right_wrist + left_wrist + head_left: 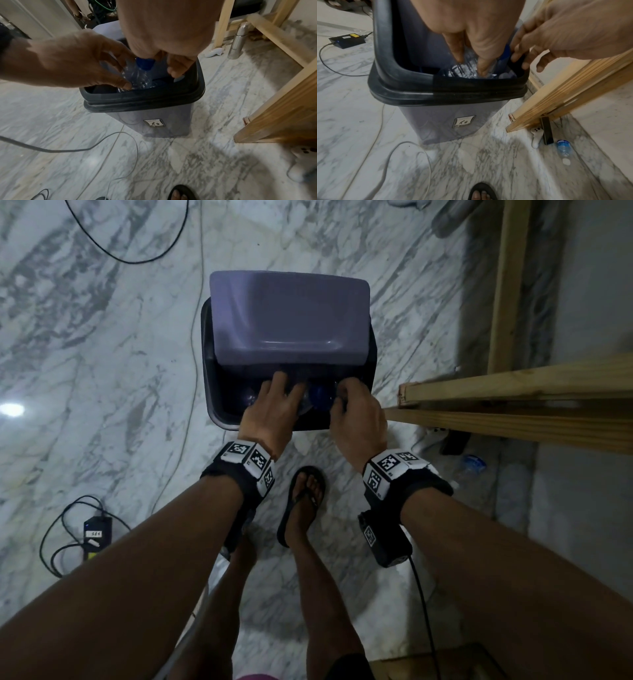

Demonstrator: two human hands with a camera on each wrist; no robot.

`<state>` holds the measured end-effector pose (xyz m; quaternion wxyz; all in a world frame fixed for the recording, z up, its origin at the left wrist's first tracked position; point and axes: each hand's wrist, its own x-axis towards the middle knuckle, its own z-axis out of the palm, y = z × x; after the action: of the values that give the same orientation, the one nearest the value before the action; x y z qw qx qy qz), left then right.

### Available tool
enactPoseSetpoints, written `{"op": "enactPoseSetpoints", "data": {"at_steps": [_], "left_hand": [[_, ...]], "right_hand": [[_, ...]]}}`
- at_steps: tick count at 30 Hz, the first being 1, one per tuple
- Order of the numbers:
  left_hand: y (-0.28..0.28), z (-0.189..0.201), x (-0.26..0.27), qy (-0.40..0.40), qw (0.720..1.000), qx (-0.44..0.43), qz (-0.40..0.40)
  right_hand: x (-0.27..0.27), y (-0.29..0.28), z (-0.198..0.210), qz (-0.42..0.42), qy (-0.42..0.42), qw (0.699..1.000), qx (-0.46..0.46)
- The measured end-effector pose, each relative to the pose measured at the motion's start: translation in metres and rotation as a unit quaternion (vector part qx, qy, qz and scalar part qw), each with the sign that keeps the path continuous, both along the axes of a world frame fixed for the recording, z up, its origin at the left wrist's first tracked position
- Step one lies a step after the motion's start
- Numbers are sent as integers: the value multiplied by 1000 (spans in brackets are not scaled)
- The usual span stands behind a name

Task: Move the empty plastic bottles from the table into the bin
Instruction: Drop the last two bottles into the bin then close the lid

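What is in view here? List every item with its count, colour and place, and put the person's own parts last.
bin: 1, grey-blue with black rim, on the marble floor
bin lid: 1, grey-blue, tilted open
held bottle: 1, clear with blue cap, in the bin's mouth
floor bottle: 1, clear with blue label, lying by the wooden frame
wooden frame: 1, pale wood, right of the bin
controller: 1, white, on the floor under the frame
flask: 1, steel, upright beside the frame
power adapter: 1, black, on the floor left of the bin
sandal: 1, black, on a foot
left hand: grips the held bottle
right hand: curled at the bin's mouth, grip unclear
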<state>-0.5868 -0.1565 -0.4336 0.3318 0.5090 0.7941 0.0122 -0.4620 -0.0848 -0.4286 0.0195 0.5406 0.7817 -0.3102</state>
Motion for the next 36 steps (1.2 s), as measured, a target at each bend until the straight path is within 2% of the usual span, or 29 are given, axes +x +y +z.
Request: {"op": "enactPoseSetpoints", "data": {"at_steps": [3,6,14,22,28,31,36], "left_hand": [[3,-7,2,-34,999,18,25],[5,-10,0,-36,998,33,32],[4,-12,2,-42,999,26,15],[-15,-16,2,-50,999,0,-17],[-28,-20,-1,-50,999,5,-20],[-29,-17,-1,-49,999,10,-16],[-29,-14,-6,-44,999,-16,-18]], "right_hand": [[1,-1,-3,64,43,996,52],[4,-3,-6,129,39,988,79],[-1,3,-6,214,21,970,112],[6,7,-9,219,-136,966,13],[-2,6,-5,277,-247,928,38],[-3,5,-4,300,-292,908,23],[-7,13,-9,304,-323,896,-29]]}}
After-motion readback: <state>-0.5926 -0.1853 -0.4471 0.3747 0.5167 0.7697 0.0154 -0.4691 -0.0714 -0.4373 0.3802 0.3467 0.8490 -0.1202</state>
